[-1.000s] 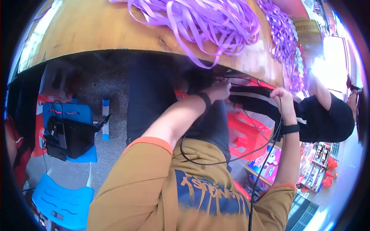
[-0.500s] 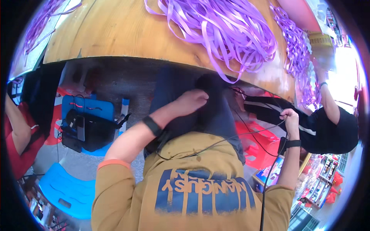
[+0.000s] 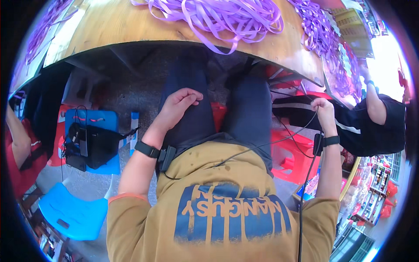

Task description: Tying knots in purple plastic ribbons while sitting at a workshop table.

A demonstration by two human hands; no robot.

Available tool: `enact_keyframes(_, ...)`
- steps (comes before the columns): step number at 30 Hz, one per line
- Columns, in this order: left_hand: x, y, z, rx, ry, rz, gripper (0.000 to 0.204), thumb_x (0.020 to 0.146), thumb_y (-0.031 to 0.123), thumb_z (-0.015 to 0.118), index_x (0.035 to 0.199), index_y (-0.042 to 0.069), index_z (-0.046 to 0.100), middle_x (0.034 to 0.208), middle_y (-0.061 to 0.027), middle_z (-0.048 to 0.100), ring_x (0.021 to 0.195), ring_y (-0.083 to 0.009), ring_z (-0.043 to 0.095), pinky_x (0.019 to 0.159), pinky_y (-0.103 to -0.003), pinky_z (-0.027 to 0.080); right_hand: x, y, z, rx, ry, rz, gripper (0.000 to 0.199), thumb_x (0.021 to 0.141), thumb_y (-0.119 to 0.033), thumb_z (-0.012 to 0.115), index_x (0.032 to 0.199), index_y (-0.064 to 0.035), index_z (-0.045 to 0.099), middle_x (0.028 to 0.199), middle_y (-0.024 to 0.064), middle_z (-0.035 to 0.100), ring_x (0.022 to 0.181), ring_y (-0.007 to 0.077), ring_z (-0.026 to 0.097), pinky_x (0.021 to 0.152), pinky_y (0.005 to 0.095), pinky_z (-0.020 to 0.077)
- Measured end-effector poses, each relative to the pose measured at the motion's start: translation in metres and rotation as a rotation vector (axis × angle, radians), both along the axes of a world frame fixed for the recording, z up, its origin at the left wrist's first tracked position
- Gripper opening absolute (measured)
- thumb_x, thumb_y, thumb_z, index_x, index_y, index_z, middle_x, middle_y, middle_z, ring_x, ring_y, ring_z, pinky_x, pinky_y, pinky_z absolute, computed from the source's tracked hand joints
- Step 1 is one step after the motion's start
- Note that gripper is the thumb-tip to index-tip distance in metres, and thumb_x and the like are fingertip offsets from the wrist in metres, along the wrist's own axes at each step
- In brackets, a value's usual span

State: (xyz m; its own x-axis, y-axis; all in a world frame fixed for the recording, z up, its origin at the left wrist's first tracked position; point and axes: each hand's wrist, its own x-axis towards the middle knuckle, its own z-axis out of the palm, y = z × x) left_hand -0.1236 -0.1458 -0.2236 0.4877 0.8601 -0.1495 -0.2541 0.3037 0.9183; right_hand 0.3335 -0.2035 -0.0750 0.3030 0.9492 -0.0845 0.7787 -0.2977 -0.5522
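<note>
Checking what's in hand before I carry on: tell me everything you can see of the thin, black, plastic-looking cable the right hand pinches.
The thin, black, plastic-looking cable appears smooth and flexible. The right hand pinches it between thumb and fingers. From there it slants down leftward, unknotted and gently curved, onto the mustard-brown fabric shirt, lying across its lower front. Where its ends lead is unclear.

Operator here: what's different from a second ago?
The left hand has moved left from near the edge of the table to over the left thigh; whether it let anything go is unclear. The right hand still holds the thin black cable, and the purple ribbons still lie on the table.
</note>
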Motion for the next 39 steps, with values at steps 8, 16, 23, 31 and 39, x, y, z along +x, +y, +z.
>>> enact_keyframes(8,-0.006,-0.007,0.0,-0.022,0.064,0.069,0.016,0.091,0.01,0.048,0.097,0.001,0.06,0.094,-0.0056,0.062,0.087,-0.0114,0.056,0.08,-0.024,0.045,0.027,0.019,-0.001,0.001,0.021,-0.001,0.023,0.068,0.01,0.04,0.072,-0.0009,0.06,0.065,0.0027,0.057,0.062,0.0097,0.051,0.057,0.022,0.0394)
enact_keyframes(16,-0.008,-0.006,-0.002,-0.072,0.068,0.128,0.018,0.091,0.012,0.047,0.098,0.001,0.059,0.095,-0.0068,0.062,0.087,-0.0127,0.057,0.079,-0.025,0.045,0.027,0.033,0.001,0.003,-0.056,0.11,0.02,0.067,0.007,0.04,0.069,0.0003,0.059,0.07,0.0028,0.057,0.068,0.0105,0.051,0.063,0.0226,0.0391)
enact_keyframes(23,-0.007,0.003,-0.003,-0.074,0.066,0.116,0.018,0.091,0.012,0.047,0.098,0.001,0.059,0.095,-0.0071,0.062,0.087,-0.0132,0.057,0.079,-0.026,0.045,0.035,0.032,-0.007,-0.031,0.006,0.03,0.019,0.068,0.008,0.041,0.072,0.0022,0.059,0.072,0.0042,0.057,0.068,0.0118,0.052,0.062,0.0238,0.0406)
enact_keyframes(31,-0.01,0.004,0.01,-0.086,0.05,0.133,0.018,0.091,0.012,0.047,0.097,0.001,0.059,0.093,-0.0067,0.061,0.086,-0.0125,0.056,0.077,-0.024,0.045,0.046,0.011,-0.014,0.037,-0.016,0.036,0.022,0.067,0.009,0.041,0.072,0.0012,0.062,0.064,0.0042,0.057,0.059,0.0118,0.053,0.055,0.0243,0.0422)
enact_keyframes(39,-0.017,-0.027,0.038,-0.058,0.159,0.029,0.021,0.087,0.017,0.052,0.095,0.0,0.059,0.09,-0.0059,0.061,0.084,-0.0131,0.058,0.074,-0.025,0.045,0.03,-0.051,-0.039,0.163,-0.124,0.147,0.018,0.062,0.01,0.043,0.059,0.0003,0.058,0.061,0.0091,0.056,0.058,0.0172,0.056,0.054,0.0285,0.0445)
